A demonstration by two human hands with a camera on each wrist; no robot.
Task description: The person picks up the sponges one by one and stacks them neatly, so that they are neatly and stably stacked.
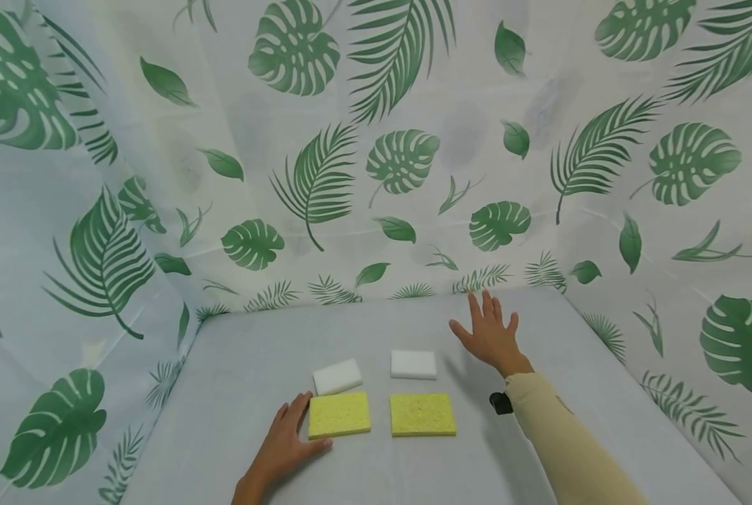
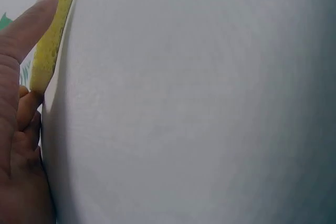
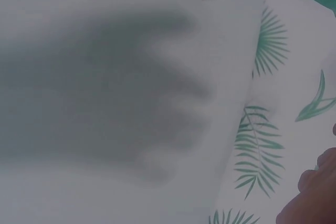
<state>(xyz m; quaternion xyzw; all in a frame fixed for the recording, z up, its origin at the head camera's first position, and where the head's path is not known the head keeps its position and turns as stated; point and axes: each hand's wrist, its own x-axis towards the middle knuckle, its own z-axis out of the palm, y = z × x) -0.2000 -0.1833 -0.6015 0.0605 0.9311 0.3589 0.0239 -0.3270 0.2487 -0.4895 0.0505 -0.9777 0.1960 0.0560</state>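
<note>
From here, the left yellow sponge looks light, compressible, best gripped across its long edges; left hand spread at one end, right hand spread aloft.

1. Soft, pretty even light in here, seemingly from above.
2. Right hand throws a big fuzzy shadow on the table, clearest in the right-wrist view.
3. Left-wrist view goes murky toward its right edge.
4. Head view's crisper, tbh.
</note>
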